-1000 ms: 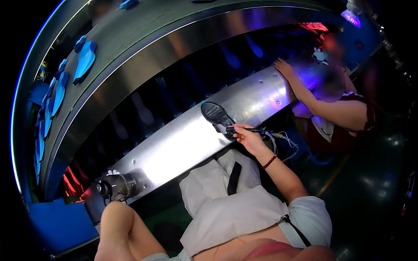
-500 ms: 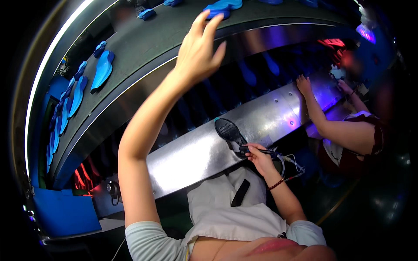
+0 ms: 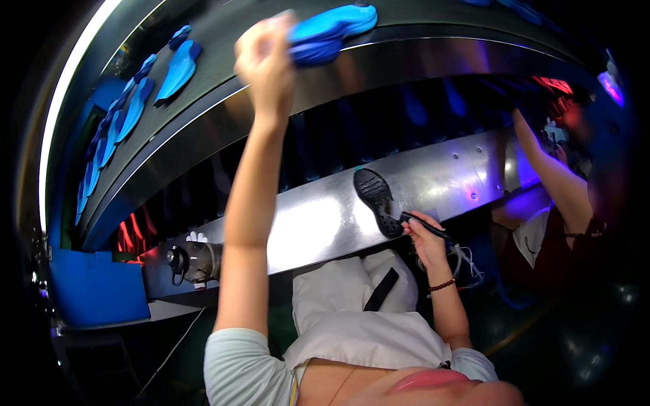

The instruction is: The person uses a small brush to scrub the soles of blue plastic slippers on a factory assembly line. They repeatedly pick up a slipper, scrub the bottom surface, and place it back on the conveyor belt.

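My left hand (image 3: 265, 57) is raised over the green belt and somewhat blurred. Its fingers are closed at the left end of a blue shoe sole (image 3: 332, 30), which has a lighter upper face and a darker side. Over the metal bench, my right hand (image 3: 425, 240) grips a black pen-like tool (image 3: 428, 226) with thin cables trailing from its back end. The tool's tip is by the heel of a black shoe outsole (image 3: 372, 193), which lies on the bench with its patterned side up.
More blue soles (image 3: 179, 71) lie along the curved belt (image 3: 220, 51). Below it, dark sole shapes hang behind the metal bench (image 3: 305, 227). A bottle (image 3: 196, 262) stands at the bench's left end. Another person's arm (image 3: 558, 172) reaches in at the right, near a purple-lit lamp (image 3: 611, 88).
My left hand has moved left and closed from spread fingers onto the blue sole, which has shifted left and down. My right hand keeps the tool by the outsole. The bottle has come into view.
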A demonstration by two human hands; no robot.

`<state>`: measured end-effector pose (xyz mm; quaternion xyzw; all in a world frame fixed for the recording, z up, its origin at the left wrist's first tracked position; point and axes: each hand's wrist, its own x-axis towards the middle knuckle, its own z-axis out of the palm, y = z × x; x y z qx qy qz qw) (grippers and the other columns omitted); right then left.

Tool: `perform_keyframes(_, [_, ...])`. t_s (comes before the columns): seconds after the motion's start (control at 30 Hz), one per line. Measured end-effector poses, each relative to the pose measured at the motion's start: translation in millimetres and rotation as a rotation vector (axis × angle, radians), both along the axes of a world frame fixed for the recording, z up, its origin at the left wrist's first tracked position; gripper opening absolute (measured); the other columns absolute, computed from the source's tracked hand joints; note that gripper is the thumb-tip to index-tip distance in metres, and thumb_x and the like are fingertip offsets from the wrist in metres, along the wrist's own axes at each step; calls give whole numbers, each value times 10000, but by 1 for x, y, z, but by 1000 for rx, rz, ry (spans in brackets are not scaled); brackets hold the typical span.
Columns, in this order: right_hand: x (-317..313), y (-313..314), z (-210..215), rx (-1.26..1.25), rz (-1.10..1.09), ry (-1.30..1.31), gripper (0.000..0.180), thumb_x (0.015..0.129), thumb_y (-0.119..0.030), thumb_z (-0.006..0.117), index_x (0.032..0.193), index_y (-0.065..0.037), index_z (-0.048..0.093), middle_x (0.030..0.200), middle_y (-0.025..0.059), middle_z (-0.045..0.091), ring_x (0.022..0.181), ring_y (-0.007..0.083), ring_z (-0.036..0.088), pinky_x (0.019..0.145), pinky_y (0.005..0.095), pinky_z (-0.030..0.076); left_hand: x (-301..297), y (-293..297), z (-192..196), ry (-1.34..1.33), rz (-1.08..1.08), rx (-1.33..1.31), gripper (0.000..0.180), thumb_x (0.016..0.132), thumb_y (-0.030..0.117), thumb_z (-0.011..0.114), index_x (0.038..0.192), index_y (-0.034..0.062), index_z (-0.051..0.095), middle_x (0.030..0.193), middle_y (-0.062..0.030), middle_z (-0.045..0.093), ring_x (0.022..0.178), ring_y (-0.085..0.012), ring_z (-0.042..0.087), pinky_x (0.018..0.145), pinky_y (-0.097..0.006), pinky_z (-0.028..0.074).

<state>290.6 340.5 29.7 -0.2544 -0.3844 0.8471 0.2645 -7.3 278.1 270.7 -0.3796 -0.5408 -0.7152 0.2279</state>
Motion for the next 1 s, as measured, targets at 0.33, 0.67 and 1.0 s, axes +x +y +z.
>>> perform_keyframes(0.33, [-13,6,17,50,-230,-50,205,800,20,539,1000,62,547,969,135,580,905,209,576,799,299,491,118,-165,-195,-1026,-1021,290,815,700,349,614,1311,-19,220,1175,-231,453,975,-271,557,860,-386,442])
perform_keyframes(0.67, [-39,-26,79,192,107,50,208,775,-7,564,968,71,566,885,124,614,801,167,596,761,239,475,140,-153,-241,-1500,-1247,181,834,769,684,326,1269,17,330,1115,-212,495,1037,-337,496,917,-455,376])
perform_keyframes(1.0, [-94,-39,67,349,231,-145,169,765,-50,616,912,34,615,778,50,616,666,80,545,609,191,440,159,-118,-225,-1455,-1296,249,910,743,740,47,1149,31,447,1012,-179,553,926,-291,554,839,-425,433])
